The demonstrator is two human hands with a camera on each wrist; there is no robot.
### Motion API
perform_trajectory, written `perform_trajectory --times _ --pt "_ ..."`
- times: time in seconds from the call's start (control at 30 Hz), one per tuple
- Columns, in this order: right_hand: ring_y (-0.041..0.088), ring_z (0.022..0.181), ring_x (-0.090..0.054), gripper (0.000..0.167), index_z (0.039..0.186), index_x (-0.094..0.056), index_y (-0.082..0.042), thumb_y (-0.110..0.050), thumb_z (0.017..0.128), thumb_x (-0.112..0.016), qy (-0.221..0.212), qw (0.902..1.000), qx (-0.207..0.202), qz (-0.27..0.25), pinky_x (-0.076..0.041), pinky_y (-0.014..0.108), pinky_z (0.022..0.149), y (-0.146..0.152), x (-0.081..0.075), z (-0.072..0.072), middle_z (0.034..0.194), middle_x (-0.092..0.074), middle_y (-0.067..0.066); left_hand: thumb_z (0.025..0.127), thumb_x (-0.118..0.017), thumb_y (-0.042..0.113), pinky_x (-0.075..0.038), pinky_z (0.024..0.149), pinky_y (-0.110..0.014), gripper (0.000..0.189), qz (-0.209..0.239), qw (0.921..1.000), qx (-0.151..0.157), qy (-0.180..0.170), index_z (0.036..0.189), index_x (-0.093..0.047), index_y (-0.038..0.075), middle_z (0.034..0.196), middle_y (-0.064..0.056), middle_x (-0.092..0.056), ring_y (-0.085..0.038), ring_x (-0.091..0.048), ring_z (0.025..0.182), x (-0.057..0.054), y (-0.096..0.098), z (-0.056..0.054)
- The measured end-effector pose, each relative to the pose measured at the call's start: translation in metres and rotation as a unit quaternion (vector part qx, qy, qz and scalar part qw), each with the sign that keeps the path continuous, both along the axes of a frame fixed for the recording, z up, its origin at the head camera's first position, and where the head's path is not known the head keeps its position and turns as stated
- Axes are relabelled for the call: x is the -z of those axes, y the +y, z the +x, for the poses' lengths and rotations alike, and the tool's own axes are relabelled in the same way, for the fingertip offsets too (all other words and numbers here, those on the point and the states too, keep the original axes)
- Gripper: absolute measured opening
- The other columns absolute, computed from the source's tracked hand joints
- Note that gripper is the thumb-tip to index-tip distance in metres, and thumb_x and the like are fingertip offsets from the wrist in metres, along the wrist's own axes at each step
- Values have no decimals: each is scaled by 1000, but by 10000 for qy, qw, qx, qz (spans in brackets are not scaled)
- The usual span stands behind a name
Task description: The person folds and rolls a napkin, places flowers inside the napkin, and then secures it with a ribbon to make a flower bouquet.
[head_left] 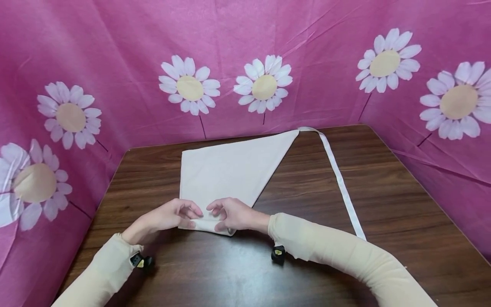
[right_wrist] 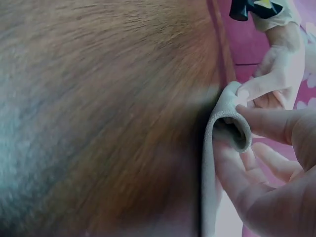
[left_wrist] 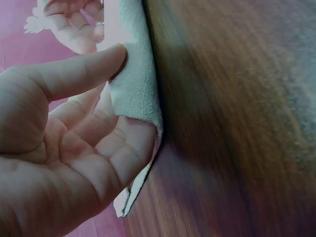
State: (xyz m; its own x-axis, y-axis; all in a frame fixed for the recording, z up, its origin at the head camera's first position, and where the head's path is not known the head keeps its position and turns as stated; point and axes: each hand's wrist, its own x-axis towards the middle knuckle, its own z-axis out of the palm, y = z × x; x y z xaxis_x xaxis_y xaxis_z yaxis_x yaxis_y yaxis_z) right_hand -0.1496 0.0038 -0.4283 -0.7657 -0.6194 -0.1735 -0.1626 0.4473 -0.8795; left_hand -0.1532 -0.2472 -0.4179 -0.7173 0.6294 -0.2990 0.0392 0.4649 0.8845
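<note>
A cream cloth (head_left: 226, 170), shaped like a folded apron, lies flat on the table with a narrow end towards me. From its far right corner runs a long white strap (head_left: 339, 179). The near edge is turned up into a small roll (right_wrist: 228, 109). My left hand (head_left: 170, 214) grips the roll's left part; in the left wrist view its thumb lies on the fabric (left_wrist: 136, 74) while a finger is tucked under the fold. Close by, my right hand (head_left: 235, 214) holds the roll's right end between thumb and fingers.
The dark brown wooden table (head_left: 215, 273) extends on all sides of the cloth. Pink curtains (head_left: 230, 34) with white daisies surround its back and sides. Each sleeve carries a small black wrist device (head_left: 278, 254).
</note>
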Motion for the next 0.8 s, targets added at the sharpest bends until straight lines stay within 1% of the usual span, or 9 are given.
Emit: perform_trajectory --times 0.1,0.2,0.23,0.3,0.37,0.43,0.6,0.7,0.8 --pt "13 89 -64 60 129 -65 -3 5 74 -85 -48 9998 204 35 -52 24 78 0 4 -2 106 -70 6 87 -75 -2 -54 74 -28 32 14 9999 -134 -52 115 -62 -9 101 -18 -70 -21 -66 89 0 1 -1" --pt "15 89 -63 63 132 -63 -1 9 73 -84 -783 9948 577 -293 -55 27 73 2 9 -6 104 -68 7 84 -78 -2 -55 80 -31 32 -27 9985 -15 550 112 -63 -8 101 -16 -69 -24 -66 91 0 4 0" --pt "15 90 -62 64 132 -63 -1 10 72 -83 -1009 9917 687 -412 -55 27 74 2 10 -8 104 -67 7 83 -80 0 -54 82 -32 32 -63 9968 51 790 111 -64 -6 100 -14 -69 -24 -65 92 1 4 1" --pt "17 85 -64 65 133 -60 2 14 73 -81 -1566 9810 893 -712 -58 32 65 3 13 -10 105 -65 9 81 -84 3 -52 83 -31 33 -242 9913 209 1281 109 -67 0 99 -8 -70 -22 -65 92 1 7 3" --pt "19 82 -65 64 134 -59 2 16 74 -79 -1896 9728 1004 -874 -60 36 62 5 14 -11 106 -64 11 80 -86 6 -50 83 -29 32 -424 9859 345 1580 107 -69 6 96 -2 -71 -17 -64 90 3 10 5" --pt "19 83 -66 63 134 -59 3 17 76 -78 -2003 9700 1027 -923 -60 37 64 5 14 -12 107 -64 11 79 -86 6 -47 79 -27 29 -621 9808 404 1807 104 -70 10 92 4 -71 -12 -62 85 5 12 8" --pt "18 89 -64 54 130 -62 1 14 80 -76 -1723 9777 919 -773 -60 37 62 7 11 -12 109 -65 11 85 -81 6 -46 74 -26 18 -692 9712 462 2231 98 -72 14 84 11 -68 -6 -57 79 7 16 9" --pt "18 83 -64 48 127 -63 -1 6 82 -79 -1132 9903 663 -454 -58 36 56 9 7 -10 108 -65 9 90 -77 9 -46 73 -26 10 -534 9699 607 2296 97 -73 14 83 11 -68 -6 -56 78 6 18 9" --pt "12 76 -63 43 120 -67 -3 -7 81 -85 -164 9997 174 82 -57 29 59 12 3 -4 100 -69 3 94 -74 12 -46 73 -26 5 -335 9734 760 2136 99 -73 12 84 8 -68 -7 -56 78 6 20 8"
